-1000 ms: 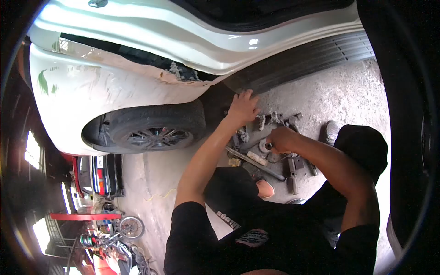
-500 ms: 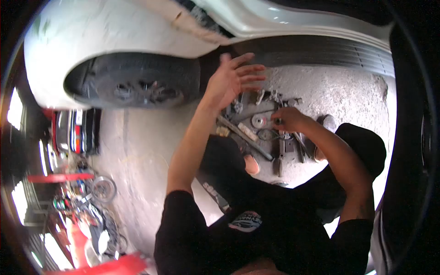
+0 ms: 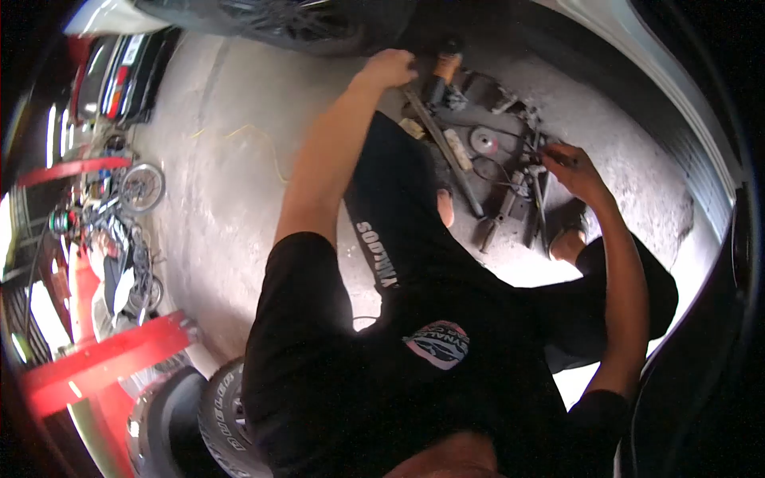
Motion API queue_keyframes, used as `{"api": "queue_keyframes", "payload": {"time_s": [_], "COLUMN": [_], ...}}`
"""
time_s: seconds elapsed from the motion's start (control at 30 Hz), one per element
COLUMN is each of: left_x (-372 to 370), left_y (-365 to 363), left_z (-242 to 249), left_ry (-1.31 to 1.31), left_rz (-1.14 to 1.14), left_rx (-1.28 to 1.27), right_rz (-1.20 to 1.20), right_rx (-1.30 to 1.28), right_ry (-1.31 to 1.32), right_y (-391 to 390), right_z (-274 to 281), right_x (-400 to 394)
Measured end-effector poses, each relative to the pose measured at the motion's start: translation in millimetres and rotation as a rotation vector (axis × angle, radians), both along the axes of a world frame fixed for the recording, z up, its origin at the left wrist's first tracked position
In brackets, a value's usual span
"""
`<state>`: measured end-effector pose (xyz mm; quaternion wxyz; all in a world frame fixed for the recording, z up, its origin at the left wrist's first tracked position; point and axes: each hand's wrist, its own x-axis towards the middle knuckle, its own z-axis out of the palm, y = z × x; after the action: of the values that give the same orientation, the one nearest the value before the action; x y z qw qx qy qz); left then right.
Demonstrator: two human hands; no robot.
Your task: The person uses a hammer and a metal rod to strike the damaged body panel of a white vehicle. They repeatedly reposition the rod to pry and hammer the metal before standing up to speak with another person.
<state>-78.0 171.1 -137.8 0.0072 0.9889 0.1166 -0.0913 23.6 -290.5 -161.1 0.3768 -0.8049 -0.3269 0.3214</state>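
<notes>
My left hand (image 3: 389,68) is closed, its fingers curled, beside the upper end of a long metal bar (image 3: 442,147). What lies inside its fingers, if anything, is hidden. My right hand (image 3: 575,169) pinches a small dark object (image 3: 560,158) above the tools on the floor; its kind is too blurred to tell. Near that hand lie a grinding-disc-like round plate (image 3: 484,141), a pale block (image 3: 458,149) and a long metal tool with a dark handle (image 3: 504,211). A thin dark loop (image 3: 488,169) rests beside the plate.
A car's wheel (image 3: 299,20) stands at the top, with its sill (image 3: 677,135) along the right. An orange-and-black object (image 3: 449,65) is beyond the tools. Tyres (image 3: 227,406), a red lift arm (image 3: 111,358), motorcycles (image 3: 119,271) and another car (image 3: 123,76) are at left.
My left hand has gone from raised with spread fingers to closed near the bar's end. My right hand has shifted slightly away from the round plate. The view has tilted downward.
</notes>
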Motion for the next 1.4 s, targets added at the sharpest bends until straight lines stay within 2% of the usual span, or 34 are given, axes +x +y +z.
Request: {"api": "queue_keyframes", "payload": {"time_s": [0.03, 0.1, 0.2, 0.23, 0.3, 0.33, 0.37, 0.4, 0.43, 0.47, 0.5, 0.53, 0.6, 0.63, 0.73, 0.8, 0.93, 1.03, 1.1, 1.13, 1.27, 1.3, 1.37, 1.4], "left_x": [-1.5, -5.3, -0.1, 2.7, 7.0, 7.0, 1.2, -8.2, -14.4, -12.0, -10.4, -14.7, -22.5, -21.6, -29.8, -33.4, -36.5, -36.2, -33.9, -30.5, -23.6, -25.7, -31.0, -24.5], "left_y": [1.9, -21.8, -33.2, -41.9, -52.0, -52.5, -59.9, -63.7, -67.2, -55.0, -48.6, -47.3, -38.8, -34.8, -29.6, -30.1, -23.6, -26.6, -30.0, -28.8, -30.3, -34.7, -46.8, -43.8], "left_z": [-3.9, 14.1, 8.7, 13.1, 31.5, 29.0, 46.0, 65.0, 84.5, 52.3, 45.1, 50.2, 47.3, 42.4, 47.6, 57.2, 53.4, 56.5, 58.9, 51.2, 41.4, 50.2, 73.8, 66.9], "left_ry": [-0.007, -0.18, -0.245, -0.247, -0.074, -0.09, -0.097, -0.127, -0.04, -0.212, -0.218, -0.22, -0.281, -0.291, -0.25, -0.092, -0.077, -0.08, -0.067, -0.068, -0.159, -0.156, -0.161, -0.116], "left_rz": [-0.008, 0.087, 0.055, 0.063, 0.059, 0.054, 0.069, 0.06, 0.087, 0.109, 0.14, 0.137, 0.157, 0.169, 0.219, 0.282, 0.269, 0.253, 0.247, 0.24, 0.241, 0.237, 0.278, 0.24], "left_rx": [-0.022, -0.051, -0.11, -0.115, -0.244, -0.237, -0.302, -0.377, -0.364, -0.324, -0.318, -0.322, -0.462, -0.443, -0.433, -0.514, -0.498, -0.519, -0.54, -0.54, -0.522, -0.542, -0.611, -0.727], "right_rz": [0.035, -0.01, 0.057, 0.064, 0.036, -0.041, 0.121, 0.159, 0.177, 0.063, 0.044, 0.017, 0.008, -0.007, 0.008, 0.026, 0.172, 0.132, -0.033, -0.039, 0.166, 0.232, -0.042, 0.201], "right_rx": [0.013, 0.092, 0.042, 0.036, -0.067, 0.151, 0.104, 0.078, -0.051, 0.035, 0.056, 0.005, 0.11, 0.106, 0.12, 0.133, 0.124, 0.109, 0.225, 0.226, 0.101, 0.069, 0.321, 0.162], "right_ry": [-0.002, 0.13, 0.161, 0.159, 0.112, -0.038, -0.007, 0.059, 0.002, -0.027, 0.071, -0.007, 0.007, 0.049, 0.097, 0.097, 0.006, 0.047, 0.014, 0.01, 0.065, 0.068, -0.031, -0.199], "right_y": [1.4, 2.9, 11.2, 10.4, 16.3, 2.1, 14.4, 25.3, 24.2, 25.3, 25.0, 29.3, 27.3, 28.9, 36.4, 37.9, 42.3, 37.7, 30.0, 28.0, 24.6, 22.1, 4.7, 12.3], "right_z": [-4.8, -15.0, -3.5, 5.1, 23.7, -24.0, 13.3, 36.0, 26.5, 31.6, 29.3, 42.6, 34.8, 33.9, 31.7, 31.9, 28.9, 25.7, 8.2, 7.8, 4.6, -0.9, -74.6, -46.4], "right_x": [-0.1, 3.1, 5.3, 5.2, 2.1, 11.3, 15.7, 16.1, 31.4, 26.9, 34.6, 29.8, 31.3, 31.5, 21.9, 14.9, 13.6, 11.0, 11.2, 15.9, 28.6, 30.7, 23.2, 24.3]}}
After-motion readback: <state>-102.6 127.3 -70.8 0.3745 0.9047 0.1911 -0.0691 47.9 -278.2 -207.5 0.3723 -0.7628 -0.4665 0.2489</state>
